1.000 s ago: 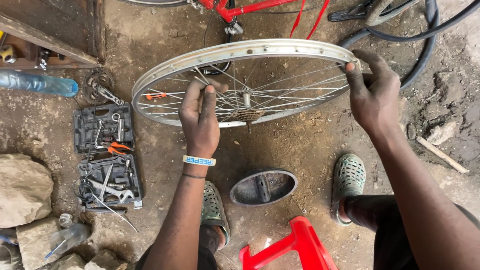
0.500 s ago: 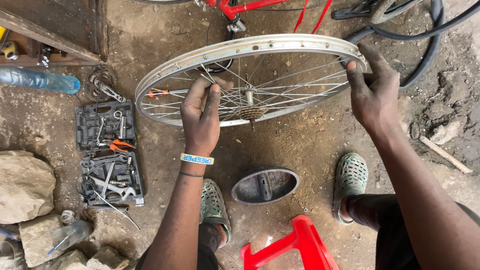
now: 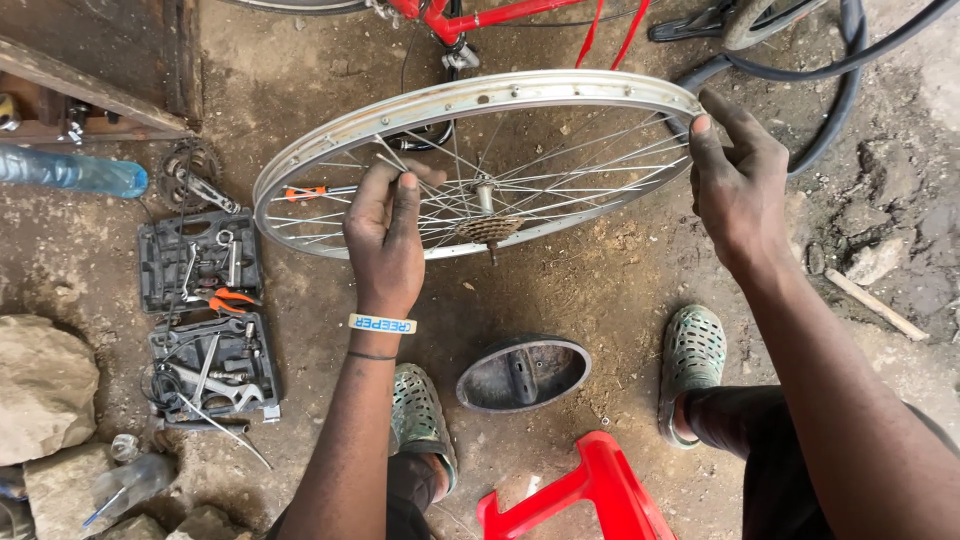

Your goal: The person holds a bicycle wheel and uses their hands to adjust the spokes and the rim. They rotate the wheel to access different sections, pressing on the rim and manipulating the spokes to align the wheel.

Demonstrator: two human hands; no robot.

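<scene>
A bare bicycle wheel rim [image 3: 470, 95] with thin steel spokes and a rusty sprocket [image 3: 487, 229] at its hub is held tilted above the dirt floor. My left hand [image 3: 385, 235] reaches in among the spokes on the near left side, fingers pinched around a spoke [image 3: 392, 163]. My right hand [image 3: 738, 185] grips the rim's right edge, thumb on the rim. A pale wristband sits on my left wrist.
An open black tool case [image 3: 205, 325] with wrenches and orange pliers lies at left. A dark oval bowl [image 3: 523, 373] rests between my two sandalled feet. A red plastic stool [image 3: 580, 495] is near the bottom. Rocks sit at lower left, a blue bottle [image 3: 75, 172] at left, a red bike frame and black tyre at the top.
The wheel has shifted slightly in my hands and the view has moved. My left hand has stayed among the spokes, my right hand on the rim.
</scene>
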